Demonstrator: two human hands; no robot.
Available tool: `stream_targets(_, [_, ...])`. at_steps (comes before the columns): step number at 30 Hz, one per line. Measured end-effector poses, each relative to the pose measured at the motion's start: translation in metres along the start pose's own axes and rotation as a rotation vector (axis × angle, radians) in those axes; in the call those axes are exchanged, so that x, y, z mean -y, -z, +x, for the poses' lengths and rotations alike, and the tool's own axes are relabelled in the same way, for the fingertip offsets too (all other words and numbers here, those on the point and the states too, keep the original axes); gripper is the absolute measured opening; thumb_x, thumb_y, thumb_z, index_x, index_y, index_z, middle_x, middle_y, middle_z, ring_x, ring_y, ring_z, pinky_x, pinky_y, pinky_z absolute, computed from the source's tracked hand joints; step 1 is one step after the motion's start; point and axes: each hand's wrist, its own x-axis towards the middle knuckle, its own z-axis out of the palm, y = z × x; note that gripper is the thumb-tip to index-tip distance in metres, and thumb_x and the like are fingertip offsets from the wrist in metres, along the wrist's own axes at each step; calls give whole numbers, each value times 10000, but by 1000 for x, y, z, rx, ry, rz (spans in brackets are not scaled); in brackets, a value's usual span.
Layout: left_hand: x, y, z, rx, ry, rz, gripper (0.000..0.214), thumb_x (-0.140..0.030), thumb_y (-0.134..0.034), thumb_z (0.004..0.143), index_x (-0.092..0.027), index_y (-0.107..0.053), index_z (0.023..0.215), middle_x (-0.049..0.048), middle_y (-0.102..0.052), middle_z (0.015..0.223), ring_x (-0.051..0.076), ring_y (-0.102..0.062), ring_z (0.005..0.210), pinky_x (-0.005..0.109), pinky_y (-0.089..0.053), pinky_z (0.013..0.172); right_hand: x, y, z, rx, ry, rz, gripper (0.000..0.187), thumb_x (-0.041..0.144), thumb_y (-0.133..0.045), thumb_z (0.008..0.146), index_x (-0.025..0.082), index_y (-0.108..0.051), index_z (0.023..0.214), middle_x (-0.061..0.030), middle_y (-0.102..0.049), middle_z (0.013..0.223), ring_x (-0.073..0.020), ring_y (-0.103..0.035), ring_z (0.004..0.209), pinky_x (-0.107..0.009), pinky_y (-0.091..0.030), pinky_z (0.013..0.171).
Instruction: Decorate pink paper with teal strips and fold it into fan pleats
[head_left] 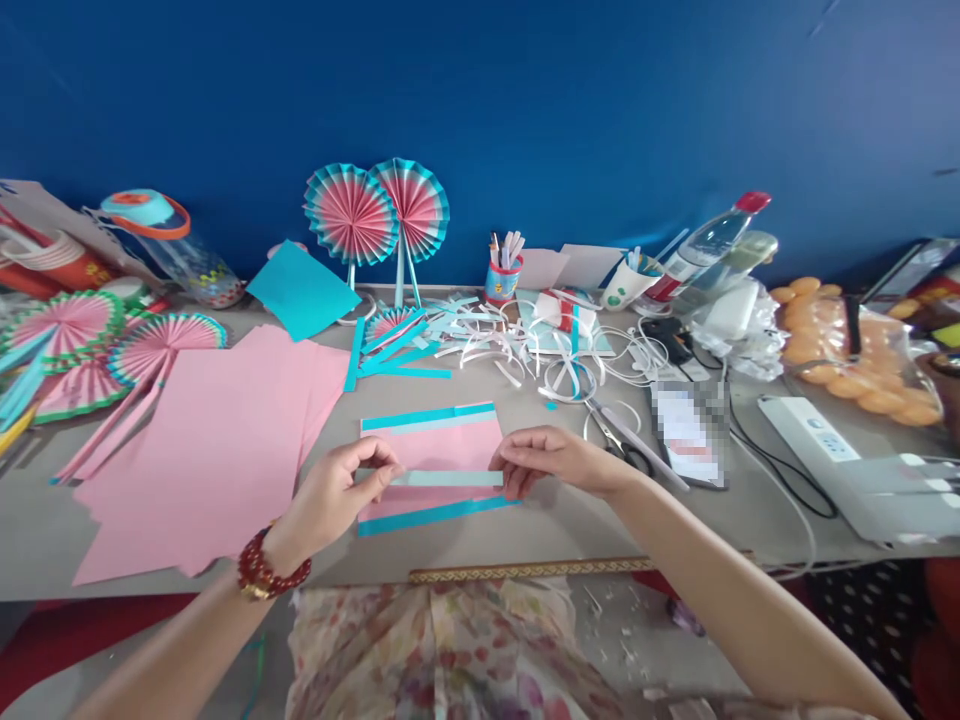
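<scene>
A pale blue paper strip (450, 479) stretches level between my two hands, over a pink sheet of paper (435, 450). My left hand (356, 485) pinches its left end between thumb and fingers. At the other end, my right hand (540, 458) has its fingers closed on the strip. Along the far edge of the pink sheet runs a bright blue strip (427, 415) with a pale band beside it. Another bright blue strip (435, 516) lines the near edge. Under the held strip, part of the sheet is hidden.
Pink sheets (217, 450) lie stacked at left, near folded paper fans (169, 345). Two round fans (351, 215) stand at the back. Curled paper scraps (487, 335), scissors (622, 445), a phone (688, 435) and a power strip (817, 450) lie right of centre.
</scene>
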Motion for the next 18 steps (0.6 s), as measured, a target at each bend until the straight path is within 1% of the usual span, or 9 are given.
stream_targets(3, [-1, -5, 0, 24, 50, -45, 255, -438, -548, 906, -197, -579, 831, -23, -588, 698, 108, -576, 576, 206, -466, 559, -6, -4, -2, -25, 56, -17, 391, 473, -783, 737, 150, -664, 923, -34, -738, 768, -124, -682, 674, -236, -533, 645])
stream_targets(5, [-2, -8, 0, 26, 80, -80, 261, -444, -550, 905, -195, -569, 829, -28, -590, 674, 106, -584, 544, 209, -469, 535, -10, -7, -2, -59, 89, -32, 345, 440, -791, 732, 158, -634, 853, -23, -729, 727, -118, -666, 639, -233, -526, 624])
stream_targets(8, [-3, -12, -1, 44, 109, -159, 263, -448, -558, 907, -194, -555, 836, -19, -625, 669, 118, -616, 563, 215, -477, 540, -14, -11, -4, -121, 139, -35, 312, 448, -736, 791, 177, -586, 828, -20, -718, 700, -130, -667, 624, -248, -529, 607])
stream_targets(10, [-3, -13, -1, 84, 132, -265, 267, -454, -562, 911, -195, -537, 851, -22, -628, 643, 126, -629, 568, 228, -483, 562, -17, -12, -6, -143, 172, -41, 287, 448, -685, 842, 186, -571, 866, -23, -718, 701, -144, -677, 637, -265, -537, 616])
stream_targets(12, [-5, -14, -1, 132, 183, -401, 263, -454, -576, 910, -200, -518, 880, -27, -631, 639, 128, -632, 567, 240, -486, 588, -20, -13, -10, -173, 206, -78, 250, 431, -640, 885, 194, -563, 907, -28, -722, 713, -153, -687, 664, -274, -540, 642])
stream_targets(15, [-8, -13, -2, 221, 284, -600, 288, -488, -558, 923, -205, -508, 937, -6, -657, 672, 134, -640, 589, 244, -477, 601, -22, -14, -15, -231, 268, -208, 187, 396, -561, 943, 210, -559, 961, -33, -727, 774, -157, -697, 729, -276, -531, 689])
stream_targets(18, [-10, -12, -3, 259, 307, -755, 376, -567, -478, 942, -195, -526, 967, 33, -677, 750, 137, -634, 588, 251, -466, 581, -23, -16, -19, -307, 354, -430, 141, 348, -491, 977, 226, -561, 987, -24, -703, 802, -144, -679, 721, -268, -513, 696])
